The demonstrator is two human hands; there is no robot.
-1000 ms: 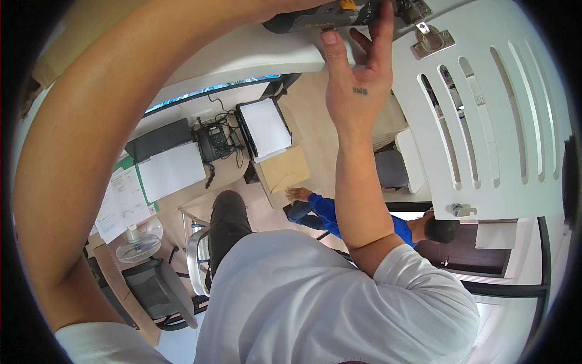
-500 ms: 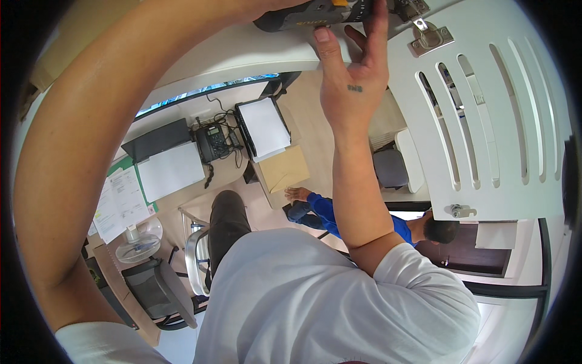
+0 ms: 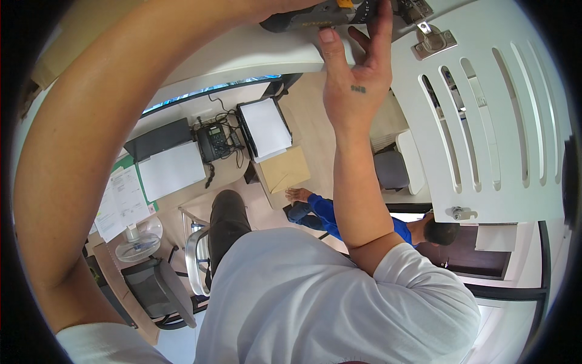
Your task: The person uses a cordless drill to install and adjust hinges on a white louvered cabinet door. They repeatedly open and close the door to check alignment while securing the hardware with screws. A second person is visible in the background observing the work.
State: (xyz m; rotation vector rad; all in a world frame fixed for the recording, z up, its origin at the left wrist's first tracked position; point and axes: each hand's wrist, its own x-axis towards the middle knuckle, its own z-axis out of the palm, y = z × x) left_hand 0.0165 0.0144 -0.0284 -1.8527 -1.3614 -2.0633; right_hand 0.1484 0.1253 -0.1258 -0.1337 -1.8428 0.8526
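Note:
My left arm sweeps up the left side to the top edge, where my left hand (image 3: 276, 7), mostly cut off, meets a dark grey and yellow power tool (image 3: 309, 18). The tool lies against the top of a white slatted panel (image 3: 485, 133). My right hand (image 3: 357, 67) is raised beside it with fingers spread. Its thumb touches the tool's underside and its fingertips reach up past the tool's front end. A metal hinge (image 3: 431, 37) sits on the panel just right of those fingers.
Far below lies a desk (image 3: 236, 176) with a black phone (image 3: 213, 141), a paper tray (image 3: 265, 128), a brown envelope (image 3: 285, 170) and loose papers. A person in a blue sleeve (image 3: 330, 212) sits there. My dark-trousered leg (image 3: 227, 221) stands by a metal frame; a fan (image 3: 138, 242) and chair (image 3: 154, 288) are at lower left.
My right hand has crept slightly upward, its thumb now pressed closer under the tool. The left arm and the scene below look unchanged.

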